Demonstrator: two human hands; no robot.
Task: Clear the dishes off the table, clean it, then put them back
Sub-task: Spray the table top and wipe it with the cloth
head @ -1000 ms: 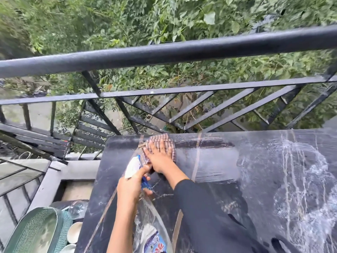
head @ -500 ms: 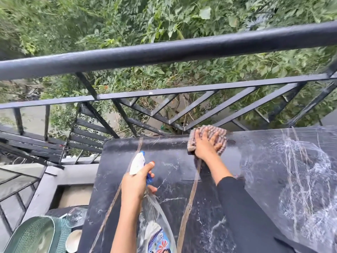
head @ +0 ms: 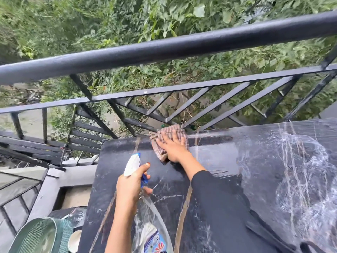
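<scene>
1. A person's right hand (head: 172, 147) pressed a checked cloth (head: 173, 129) flat against the black marble-patterned table (head: 116, 161), at the table's far edge. The fingers lay straight and spread, so the grip was open, bearing down on the cloth rather than clutching it.
2. The left hand (head: 130, 185) hovered over the table's left part, its grip curled round the neck of a spray bottle (head: 132, 165), with fingers at the blue trigger.
3. White streaks (head: 300, 170) of cleaner lay unwiped across the table's right half. A glass (head: 77, 216), a bowl (head: 74, 240) and a green mesh cover (head: 36, 238) sat below the table's near-left corner, suggesting the clearing was done and the wiping was under way.
4. The wipe likely called for even palm pressure and overlapping passes, worked from the table's far edge toward the near one and on into the streaked right half.
5. The main risk seemed to be the cloth slipping off the table's far edge, where a railing (head: 164, 46) guarded a drop. Holding the bottle clear of the wiped patch would avoid fresh drips.
</scene>
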